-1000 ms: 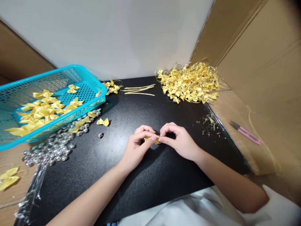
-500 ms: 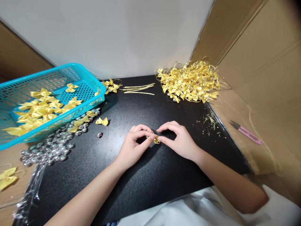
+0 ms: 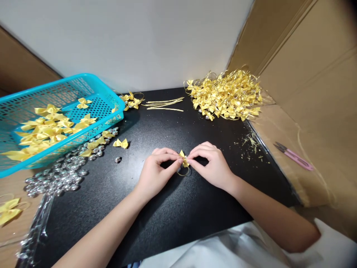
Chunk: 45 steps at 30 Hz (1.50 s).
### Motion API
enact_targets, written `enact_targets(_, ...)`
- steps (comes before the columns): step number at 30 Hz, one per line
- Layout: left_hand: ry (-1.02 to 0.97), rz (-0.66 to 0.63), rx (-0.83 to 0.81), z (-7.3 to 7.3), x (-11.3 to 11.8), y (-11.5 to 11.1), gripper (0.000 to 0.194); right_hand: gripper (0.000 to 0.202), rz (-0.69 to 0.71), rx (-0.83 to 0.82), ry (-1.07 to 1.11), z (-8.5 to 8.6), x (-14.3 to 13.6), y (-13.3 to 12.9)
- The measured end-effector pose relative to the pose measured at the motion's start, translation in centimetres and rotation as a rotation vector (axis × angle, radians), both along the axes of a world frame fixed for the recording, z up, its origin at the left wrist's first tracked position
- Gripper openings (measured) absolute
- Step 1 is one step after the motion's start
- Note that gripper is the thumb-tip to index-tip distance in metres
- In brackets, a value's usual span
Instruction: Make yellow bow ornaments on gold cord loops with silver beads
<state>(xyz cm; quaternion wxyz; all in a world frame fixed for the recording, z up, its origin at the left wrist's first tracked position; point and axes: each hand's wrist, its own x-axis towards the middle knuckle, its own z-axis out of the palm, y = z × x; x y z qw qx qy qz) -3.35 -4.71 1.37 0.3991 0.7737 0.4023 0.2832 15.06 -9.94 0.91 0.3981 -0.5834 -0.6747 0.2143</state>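
Between my two hands, above the black tabletop (image 3: 156,223), is a small yellow ribbon bow (image 3: 182,153) with a thin gold cord loop (image 3: 184,174) hanging below it. My left hand (image 3: 160,167) pinches its left side between thumb and forefinger. From the right, the thumb and forefinger of my right hand (image 3: 212,165) pinch the other side. Fingertips hide part of the bow's middle. To the left of my hands lie a loose yellow bow (image 3: 121,143) and a single silver bead (image 3: 118,159).
A turquoise basket (image 3: 95,80) with yellow bows stands at left, beside a pile of silver beads (image 3: 61,175). Gold cords (image 3: 165,109) lie at the back. Finished-looking bows are heaped (image 3: 225,96) at back right. Pink thread snips (image 3: 295,156) and cord scraps (image 3: 251,141) lie at right.
The bow has turned between my fingers, so its yellow tip now points up and the gold loop hangs visible below. Both hands remain in nearly the same place.
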Motion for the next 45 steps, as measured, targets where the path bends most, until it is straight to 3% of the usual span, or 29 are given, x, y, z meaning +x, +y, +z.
enact_targets(8, 0.195, -0.044, 0.323, 0.47, 0.03, 0.09, 0.018, 0.011, -0.019, -0.009, -0.017, -0.14, -0.18, -0.02)
enact_targets(18, 0.228, -0.082, 0.428, -0.05, -0.08, 0.14, 0.018, 0.010, 0.000, -0.046, -0.051, -0.25, -0.33, -0.08)
enact_targets(23, 0.195, -0.064, 0.394, 0.18, -0.04, 0.16, 0.016, 0.009, -0.002, -0.009, -0.074, -0.42, -0.31, -0.09)
enact_targets(36, 0.143, 0.060, 0.123, 0.54, 0.01, 0.35, 0.010, 0.009, -0.013, 0.015, -0.147, -0.45, -0.41, -0.22)
enact_targets(45, 0.173, 0.021, 0.014, 0.81, -0.20, 0.50, 0.008, 0.006, -0.018, 0.008, -0.130, -0.40, -0.54, -0.27)
